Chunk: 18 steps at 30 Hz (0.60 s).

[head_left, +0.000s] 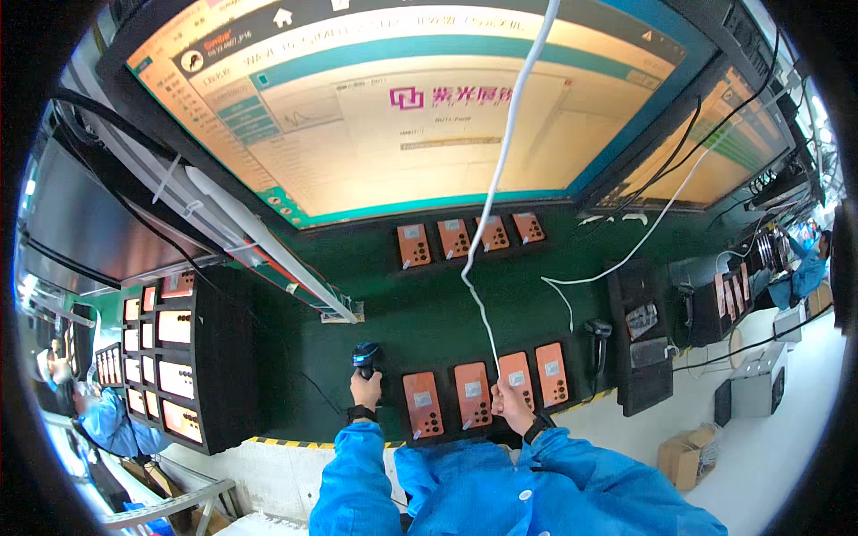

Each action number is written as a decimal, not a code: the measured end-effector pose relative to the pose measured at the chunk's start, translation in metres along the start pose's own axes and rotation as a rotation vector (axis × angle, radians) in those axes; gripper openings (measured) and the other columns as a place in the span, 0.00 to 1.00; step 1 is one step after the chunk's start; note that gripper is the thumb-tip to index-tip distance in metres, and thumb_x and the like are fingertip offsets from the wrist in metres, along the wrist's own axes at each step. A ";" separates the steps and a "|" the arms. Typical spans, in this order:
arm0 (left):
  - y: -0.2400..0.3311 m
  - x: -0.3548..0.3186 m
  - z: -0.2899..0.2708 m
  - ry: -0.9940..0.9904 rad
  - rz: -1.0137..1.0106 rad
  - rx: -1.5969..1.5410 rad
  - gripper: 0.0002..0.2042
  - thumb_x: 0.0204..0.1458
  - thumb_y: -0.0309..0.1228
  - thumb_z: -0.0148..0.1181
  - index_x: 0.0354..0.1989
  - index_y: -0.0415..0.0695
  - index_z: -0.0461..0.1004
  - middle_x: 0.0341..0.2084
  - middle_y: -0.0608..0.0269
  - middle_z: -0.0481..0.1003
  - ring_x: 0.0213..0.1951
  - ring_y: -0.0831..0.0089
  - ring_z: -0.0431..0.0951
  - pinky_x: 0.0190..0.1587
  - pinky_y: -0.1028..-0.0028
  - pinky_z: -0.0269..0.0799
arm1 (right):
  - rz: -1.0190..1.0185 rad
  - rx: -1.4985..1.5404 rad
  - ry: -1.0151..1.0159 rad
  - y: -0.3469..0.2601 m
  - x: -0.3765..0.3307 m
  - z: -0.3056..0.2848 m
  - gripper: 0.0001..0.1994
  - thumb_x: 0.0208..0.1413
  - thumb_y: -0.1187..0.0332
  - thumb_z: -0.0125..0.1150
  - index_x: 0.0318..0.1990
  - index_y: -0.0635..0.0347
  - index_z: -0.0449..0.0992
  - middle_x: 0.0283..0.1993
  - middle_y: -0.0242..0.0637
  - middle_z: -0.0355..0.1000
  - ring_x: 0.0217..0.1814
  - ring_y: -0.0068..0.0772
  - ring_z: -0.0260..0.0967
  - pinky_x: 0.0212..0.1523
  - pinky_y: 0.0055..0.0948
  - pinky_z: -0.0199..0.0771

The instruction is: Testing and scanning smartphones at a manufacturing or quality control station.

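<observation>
A dark green worktop (295, 366) has a yellow-and-black striped front edge. Above it, the left hand (365, 390) curls its fingers around a black, blue-lit handheld scanner (365, 355); the right hand (512, 408) pinches a thin white cable (506, 152) over four flat orange phones (420, 399). Behind stands a wide black-framed monitor (313, 170); at right, a brown cardboard box (681, 460) sits on the pale floor (760, 456).

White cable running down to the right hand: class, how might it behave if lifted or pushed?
The white cable is probably floppy, since it bends above the right hand. Being thin, it likely feels light. Pushed endwise, it may buckle at those bends.
</observation>
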<state>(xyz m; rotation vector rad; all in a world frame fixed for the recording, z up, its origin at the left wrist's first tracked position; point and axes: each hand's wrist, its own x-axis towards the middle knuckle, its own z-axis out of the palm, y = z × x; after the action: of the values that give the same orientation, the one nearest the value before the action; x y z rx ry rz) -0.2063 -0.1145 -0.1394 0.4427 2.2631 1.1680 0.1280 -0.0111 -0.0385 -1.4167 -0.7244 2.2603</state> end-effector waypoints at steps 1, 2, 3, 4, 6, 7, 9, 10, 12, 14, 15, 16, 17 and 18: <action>0.001 -0.014 0.000 -0.011 -0.022 -0.042 0.07 0.43 0.29 0.59 0.27 0.39 0.69 0.12 0.64 0.70 0.12 0.75 0.69 0.14 0.75 0.62 | 0.003 0.008 0.009 0.010 0.008 -0.004 0.20 0.63 0.49 0.42 0.29 0.55 0.66 0.17 0.20 0.49 0.17 0.16 0.47 0.18 0.21 0.48; 0.013 -0.030 0.002 -0.025 -0.041 -0.082 0.06 0.44 0.28 0.58 0.25 0.40 0.69 0.12 0.65 0.69 0.11 0.76 0.69 0.14 0.75 0.62 | -0.001 0.051 -0.051 0.022 0.016 -0.007 0.21 0.63 0.48 0.42 0.31 0.55 0.68 0.20 0.22 0.56 0.19 0.16 0.51 0.20 0.20 0.52; -0.010 -0.047 0.003 0.007 0.062 -0.112 0.05 0.45 0.27 0.57 0.25 0.40 0.69 0.11 0.66 0.69 0.11 0.77 0.68 0.14 0.76 0.61 | 0.001 0.088 -0.123 0.031 0.017 -0.004 0.22 0.63 0.47 0.41 0.33 0.56 0.70 0.22 0.24 0.62 0.21 0.17 0.56 0.22 0.19 0.56; 0.019 -0.079 -0.002 -0.113 -0.017 -0.179 0.04 0.45 0.27 0.57 0.25 0.40 0.70 0.10 0.67 0.68 0.12 0.79 0.67 0.14 0.77 0.60 | 0.001 0.101 -0.109 0.033 0.015 0.002 0.22 0.63 0.47 0.41 0.33 0.56 0.70 0.22 0.24 0.62 0.21 0.17 0.56 0.22 0.19 0.56; -0.013 -0.122 -0.008 -0.171 -0.012 -0.074 0.05 0.44 0.27 0.60 0.24 0.41 0.72 0.12 0.67 0.69 0.13 0.80 0.67 0.15 0.76 0.61 | 0.088 -0.165 -0.117 0.024 0.003 0.041 0.26 0.63 0.46 0.38 0.43 0.62 0.71 0.39 0.38 0.72 0.43 0.31 0.70 0.39 0.25 0.68; -0.011 -0.141 -0.011 -0.201 0.018 0.010 0.07 0.42 0.30 0.63 0.25 0.39 0.73 0.14 0.64 0.72 0.15 0.77 0.71 0.19 0.73 0.66 | 0.098 -0.305 -0.153 0.029 0.010 0.047 0.29 0.63 0.45 0.37 0.50 0.65 0.69 0.56 0.47 0.67 0.59 0.39 0.64 0.55 0.33 0.64; 0.038 -0.172 -0.023 -0.265 -0.037 0.140 0.13 0.39 0.34 0.64 0.28 0.35 0.75 0.20 0.54 0.76 0.24 0.65 0.76 0.29 0.66 0.71 | -0.092 -0.456 -0.102 0.041 0.022 0.061 0.31 0.62 0.44 0.37 0.50 0.67 0.67 0.57 0.48 0.64 0.61 0.38 0.60 0.56 0.35 0.61; 0.057 -0.181 -0.026 -0.291 -0.093 0.164 0.15 0.39 0.36 0.63 0.29 0.34 0.75 0.24 0.47 0.77 0.29 0.56 0.79 0.34 0.62 0.72 | -0.200 -0.586 -0.091 0.059 0.040 0.059 0.30 0.62 0.43 0.37 0.49 0.68 0.67 0.54 0.47 0.66 0.58 0.36 0.61 0.54 0.34 0.62; 0.027 -0.185 -0.022 -0.301 -0.063 0.048 0.15 0.39 0.35 0.63 0.29 0.34 0.74 0.23 0.47 0.77 0.29 0.55 0.79 0.34 0.61 0.72 | -0.222 -0.649 -0.089 0.053 0.033 0.083 0.29 0.63 0.44 0.38 0.45 0.67 0.67 0.47 0.44 0.66 0.53 0.33 0.61 0.51 0.31 0.61; 0.027 -0.185 -0.019 -0.308 -0.081 0.148 0.15 0.39 0.34 0.62 0.29 0.33 0.74 0.22 0.46 0.76 0.29 0.55 0.79 0.34 0.62 0.72 | -0.255 -0.706 -0.069 0.051 0.034 0.093 0.27 0.63 0.44 0.38 0.42 0.66 0.66 0.41 0.40 0.66 0.47 0.30 0.61 0.48 0.29 0.61; 0.037 -0.185 -0.020 -0.308 -0.092 0.124 0.15 0.39 0.35 0.62 0.29 0.33 0.74 0.22 0.47 0.76 0.29 0.55 0.79 0.34 0.63 0.72 | -0.209 -0.662 -0.110 0.054 0.037 0.093 0.28 0.62 0.44 0.38 0.43 0.66 0.65 0.40 0.40 0.65 0.46 0.30 0.61 0.48 0.31 0.61; 0.042 -0.184 -0.021 -0.309 -0.100 0.100 0.15 0.39 0.35 0.62 0.29 0.33 0.74 0.23 0.47 0.76 0.29 0.56 0.79 0.34 0.63 0.72 | -0.165 -0.617 -0.150 0.055 0.040 0.093 0.29 0.62 0.43 0.38 0.44 0.66 0.64 0.39 0.40 0.65 0.44 0.29 0.60 0.49 0.32 0.62; 0.042 -0.184 -0.020 -0.305 -0.093 0.096 0.15 0.39 0.35 0.62 0.29 0.33 0.74 0.23 0.47 0.76 0.29 0.56 0.79 0.34 0.63 0.72 | -0.147 -0.654 -0.166 0.050 0.038 0.096 0.28 0.63 0.45 0.38 0.42 0.67 0.65 0.36 0.36 0.66 0.41 0.28 0.62 0.44 0.31 0.64; 0.040 -0.185 -0.021 -0.281 -0.018 0.114 0.15 0.40 0.36 0.63 0.30 0.34 0.75 0.20 0.51 0.76 0.25 0.61 0.78 0.30 0.65 0.71 | -0.338 -0.568 -0.073 0.055 0.035 0.107 0.28 0.63 0.45 0.39 0.37 0.67 0.67 0.30 0.32 0.66 0.36 0.25 0.62 0.38 0.31 0.65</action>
<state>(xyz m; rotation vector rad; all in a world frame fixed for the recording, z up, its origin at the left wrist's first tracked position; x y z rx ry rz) -0.0706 -0.2004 -0.0382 0.5904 2.0895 0.9072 0.0139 -0.0593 -0.0577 -1.3040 -1.5925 1.9260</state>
